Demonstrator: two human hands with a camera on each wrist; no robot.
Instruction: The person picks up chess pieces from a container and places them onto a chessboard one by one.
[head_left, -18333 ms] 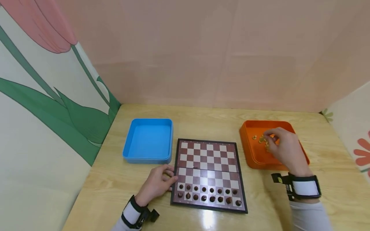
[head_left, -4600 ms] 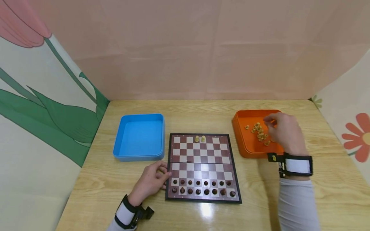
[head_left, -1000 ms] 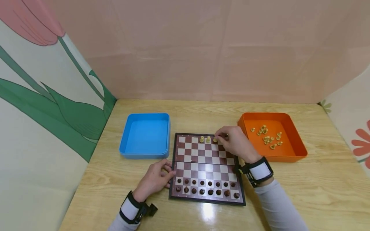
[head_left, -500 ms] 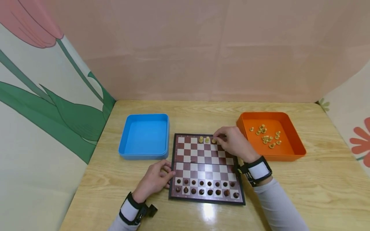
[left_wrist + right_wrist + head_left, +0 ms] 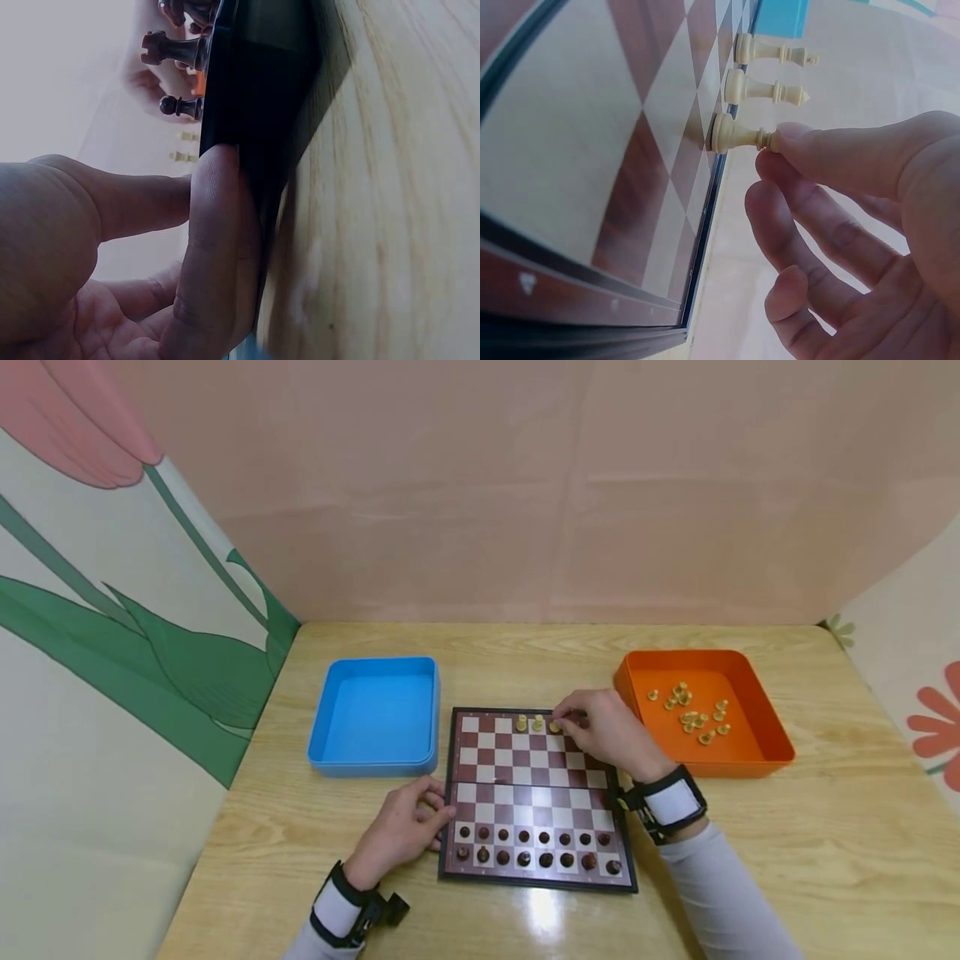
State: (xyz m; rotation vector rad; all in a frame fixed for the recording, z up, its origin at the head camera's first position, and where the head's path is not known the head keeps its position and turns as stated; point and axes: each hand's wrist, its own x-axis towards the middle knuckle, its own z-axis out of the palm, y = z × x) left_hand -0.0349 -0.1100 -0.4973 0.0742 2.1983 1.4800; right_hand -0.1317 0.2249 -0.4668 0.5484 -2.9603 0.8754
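A folding chessboard (image 5: pixel 517 772) lies flat on the table, with dark chess pieces (image 5: pixel 543 859) in two rows along its near side. My left hand (image 5: pixel 401 827) holds the board's left edge, thumb against the rim and fingers along the side wall (image 5: pixel 247 97). At the far edge, my right hand (image 5: pixel 611 727) pinches the top of a cream chess piece (image 5: pixel 735 135) between thumb and index finger. That piece's base meets the board or nearly so; its tip is hidden. Beside it stand two more cream pieces, one pointed (image 5: pixel 761 88) and one with a cross-like tip (image 5: pixel 769 51).
Right of the board stands an orange box (image 5: pixel 757 764) with several cream pieces (image 5: pixel 690 718) lying loose in it. A blue box (image 5: pixel 375 714) stands to the left, nothing visible inside. The wooden table (image 5: pixel 810 852) meets a wall at the back.
Earlier, my right hand was in the orange box; it has since moved left to the board's far edge, where cream pieces now stand. Over the last second both hands stay nearly still.
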